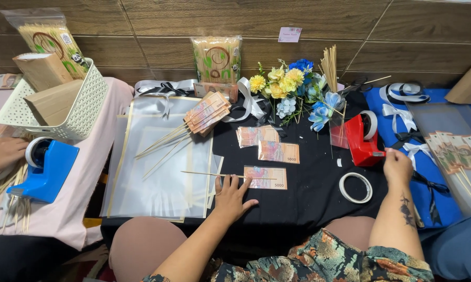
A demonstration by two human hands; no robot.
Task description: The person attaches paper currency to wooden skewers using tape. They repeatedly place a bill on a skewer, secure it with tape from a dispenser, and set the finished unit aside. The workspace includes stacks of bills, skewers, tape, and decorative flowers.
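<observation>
My left hand [231, 196] rests flat on the black cloth, fingers apart, its fingertips on a thin wooden skewer [214, 174] that lies across an orange banknote [267, 177]. My right hand [396, 166] reaches to the red tape dispenser [362, 138] and pinches at its cutter end, seemingly on the tape end. Two more banknotes [269, 143] lie just beyond the first. A fan of banknotes on skewers [208, 113] rests on clear plastic sheets [162, 156].
A loose tape ring [355, 188] lies near my right wrist. Artificial flowers [290, 89] and a skewer bundle [329, 62] stand at the back. Left: a blue tape dispenser [47, 169], a white basket [76, 112], another person's hand [3, 154]. Right: ribbons and banknote sticks [457, 151].
</observation>
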